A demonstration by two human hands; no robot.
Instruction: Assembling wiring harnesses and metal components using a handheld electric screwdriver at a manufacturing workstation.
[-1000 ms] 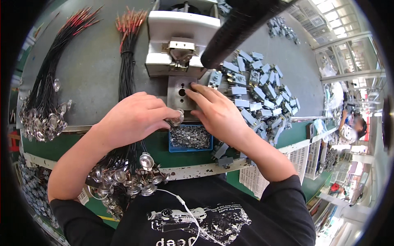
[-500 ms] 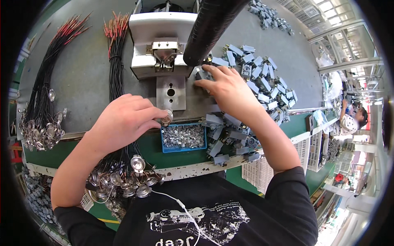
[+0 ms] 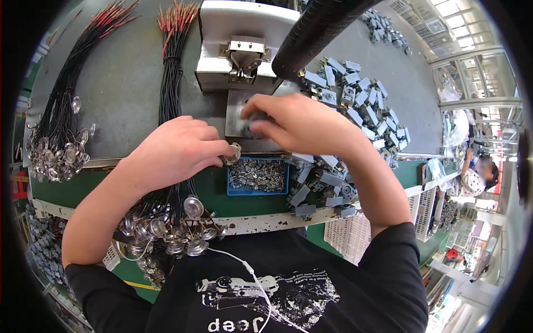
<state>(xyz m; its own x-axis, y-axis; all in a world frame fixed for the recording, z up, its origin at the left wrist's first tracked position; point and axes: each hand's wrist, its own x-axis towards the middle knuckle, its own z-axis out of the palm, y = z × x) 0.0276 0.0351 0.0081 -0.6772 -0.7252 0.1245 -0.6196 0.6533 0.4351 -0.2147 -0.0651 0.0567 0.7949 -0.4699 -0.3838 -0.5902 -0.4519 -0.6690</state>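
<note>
My left hand (image 3: 183, 145) pinches a silvery disc (image 3: 235, 154); my right hand (image 3: 304, 122), grip unclear, appears mid-placement over the steel plate (image 3: 234, 115); next needs alignment.

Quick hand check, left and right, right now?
Left hand: closed, pinching a round silver metal cap.
Right hand: fingers curled over the metal plate; too blurred to tell whether it holds anything.

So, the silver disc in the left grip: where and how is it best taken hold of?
Pinch the silver disc by its right rim, probably best coming from the right: it is round, the left grip covers its left edge, and the opposite edge sticks out bare.
</note>
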